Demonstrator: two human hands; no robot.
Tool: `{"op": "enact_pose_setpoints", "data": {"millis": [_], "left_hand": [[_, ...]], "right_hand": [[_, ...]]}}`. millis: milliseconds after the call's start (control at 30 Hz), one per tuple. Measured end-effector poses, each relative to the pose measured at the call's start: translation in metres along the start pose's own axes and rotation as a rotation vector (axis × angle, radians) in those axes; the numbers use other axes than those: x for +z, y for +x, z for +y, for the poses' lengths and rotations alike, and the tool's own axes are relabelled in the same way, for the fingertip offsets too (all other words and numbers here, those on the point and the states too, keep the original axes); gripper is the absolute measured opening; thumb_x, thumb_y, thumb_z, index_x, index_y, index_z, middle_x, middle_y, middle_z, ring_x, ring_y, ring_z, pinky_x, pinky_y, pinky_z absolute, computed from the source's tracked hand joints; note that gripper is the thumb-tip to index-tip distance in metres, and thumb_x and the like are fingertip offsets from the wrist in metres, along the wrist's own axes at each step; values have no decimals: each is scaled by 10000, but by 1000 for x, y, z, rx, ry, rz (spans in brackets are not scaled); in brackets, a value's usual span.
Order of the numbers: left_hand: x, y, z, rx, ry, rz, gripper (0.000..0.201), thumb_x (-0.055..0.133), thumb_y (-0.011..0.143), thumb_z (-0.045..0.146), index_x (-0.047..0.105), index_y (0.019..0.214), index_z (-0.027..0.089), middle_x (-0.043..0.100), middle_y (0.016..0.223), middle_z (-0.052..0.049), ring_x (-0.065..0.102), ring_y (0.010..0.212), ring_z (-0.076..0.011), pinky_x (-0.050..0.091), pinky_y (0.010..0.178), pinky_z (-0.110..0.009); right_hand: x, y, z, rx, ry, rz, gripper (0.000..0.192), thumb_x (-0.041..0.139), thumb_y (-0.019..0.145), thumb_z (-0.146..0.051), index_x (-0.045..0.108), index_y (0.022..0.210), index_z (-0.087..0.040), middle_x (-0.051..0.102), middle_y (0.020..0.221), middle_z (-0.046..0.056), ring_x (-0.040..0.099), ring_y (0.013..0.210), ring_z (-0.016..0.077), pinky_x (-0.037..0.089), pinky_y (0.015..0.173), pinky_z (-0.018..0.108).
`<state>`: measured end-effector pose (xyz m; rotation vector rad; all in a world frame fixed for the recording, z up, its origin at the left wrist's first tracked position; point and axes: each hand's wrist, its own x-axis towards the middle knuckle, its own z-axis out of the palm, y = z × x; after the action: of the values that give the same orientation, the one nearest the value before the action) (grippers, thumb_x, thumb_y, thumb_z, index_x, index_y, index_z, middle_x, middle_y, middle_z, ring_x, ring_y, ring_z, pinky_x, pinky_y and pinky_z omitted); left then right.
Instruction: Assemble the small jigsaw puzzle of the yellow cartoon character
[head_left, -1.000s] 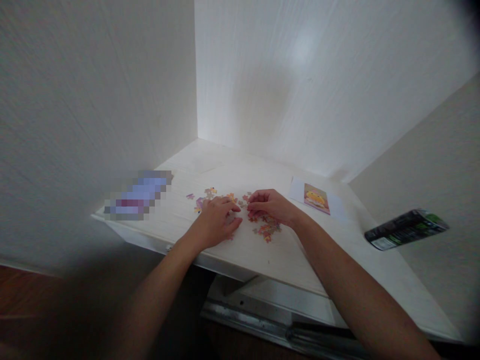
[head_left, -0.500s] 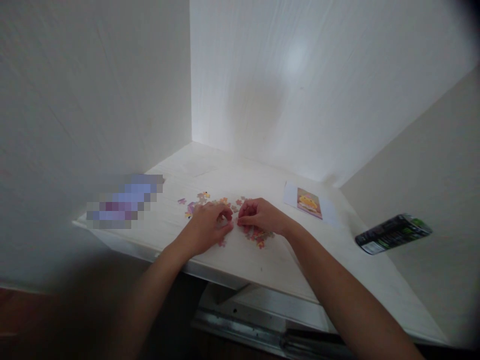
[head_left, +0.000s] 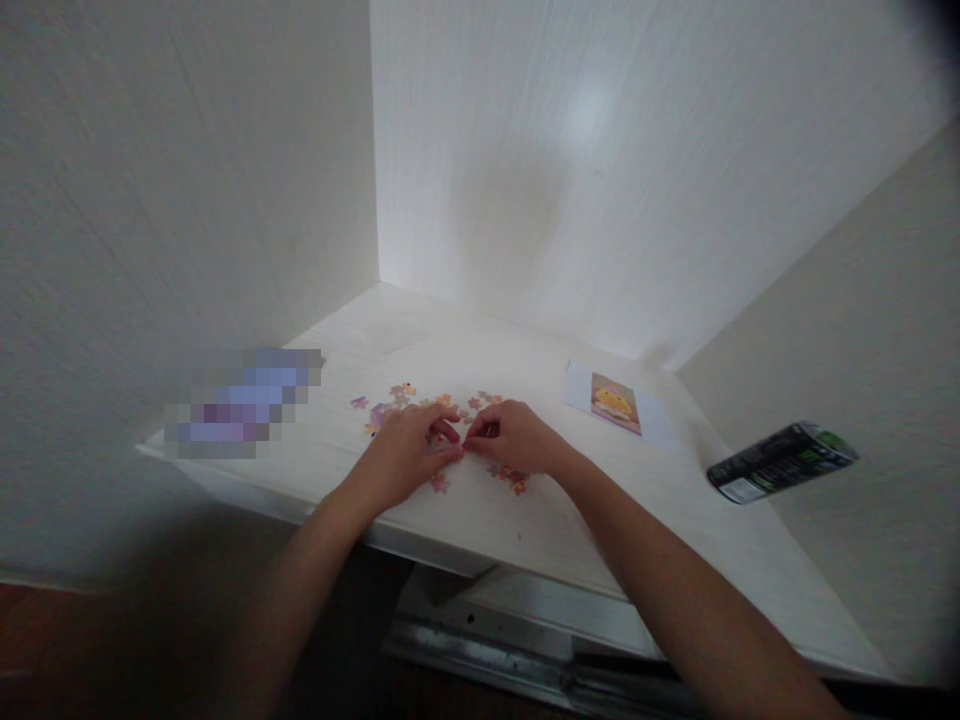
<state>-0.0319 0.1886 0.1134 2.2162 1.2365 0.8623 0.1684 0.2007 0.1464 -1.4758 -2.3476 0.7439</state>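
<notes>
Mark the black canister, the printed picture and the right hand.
Black canister [head_left: 781, 463], head view: its side.
Printed picture [head_left: 616, 403], head view: yellow middle.
Right hand [head_left: 517, 436], head view: back of hand.

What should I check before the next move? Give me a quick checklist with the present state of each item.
1. Both grips close together over the tabletop: ok; the left grip and right grip nearly meet at the fingertips, contact unclear.
2. A piece pinched between the fingers: cannot tell; too small and blurred.
3. All puzzle pieces in sight: not ok; the left grip covers part of the spread.
4. Printed picture uncovered: ok; it lies right of the hands, on a white sheet.
5. Dark can apart from the right forearm: ok.
6. What the pixelated item at left is: cannot tell.
</notes>
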Motion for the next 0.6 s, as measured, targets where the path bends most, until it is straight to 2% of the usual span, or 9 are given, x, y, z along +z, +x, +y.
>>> {"op": "enact_pose_setpoints", "data": {"millis": [133, 333, 600], "left_hand": [[-1, 0, 1, -7, 34, -9, 320, 721, 779, 340, 674, 1077, 233, 755, 921, -7, 673, 884, -217, 462, 853, -367], [-2, -2, 1, 23, 56, -6, 299, 682, 796, 349, 688, 1065, 220, 751, 941, -20, 668, 893, -217, 469, 859, -368], [-2, -1, 0, -28, 13, -19, 279, 695, 796, 370, 703, 1037, 230, 760, 897, -12, 687, 850, -209, 502, 842, -362]], "right_hand": [[1, 1, 2, -27, -42, 6, 140, 650, 795, -258, 757, 809, -168, 704, 697, 23, 590, 623, 112, 419, 607, 237], [0, 2, 6, 11, -59, -25, 154, 656, 803, -294, 744, 817, -169, 708, 723, 24, 593, 628, 113, 413, 591, 232], [0, 1, 3, 7, -56, -22, 139, 667, 795, -285, 733, 782, -163, 687, 680, 21, 571, 604, 111, 396, 575, 235]]}}
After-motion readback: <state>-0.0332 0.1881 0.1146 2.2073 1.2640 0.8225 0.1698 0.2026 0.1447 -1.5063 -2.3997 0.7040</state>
